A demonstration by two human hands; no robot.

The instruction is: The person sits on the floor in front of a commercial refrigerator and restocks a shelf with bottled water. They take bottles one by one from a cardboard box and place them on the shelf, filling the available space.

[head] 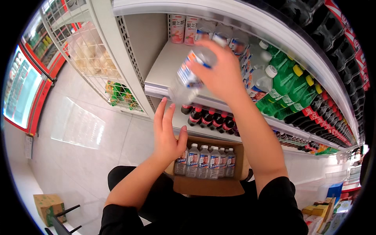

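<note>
My right hand [220, 69] grips a clear plastic bottle [191, 72] with a blue and white label, tilted and blurred, above the front of a white shelf [164, 63]. Below the bottle's lower end is my left hand [169, 133], fingers apart and holding nothing. An open cardboard box [209, 188] on or by my lap contains several white-capped clear bottles [204, 161]. Similar clear bottles [260, 80] stand on the shelf, right of my right hand, and more are behind it, beside pink and white drink cartons [178, 29].
Green soda bottles [282, 88] and dark cola bottles [314, 114] line the shelf at right. Small cola bottles [207, 119] stand on the lower shelf. A wire rack [88, 58] with bagged goods is at left, red-framed coolers [25, 88] beyond. A closed carton [49, 207] sits lower left.
</note>
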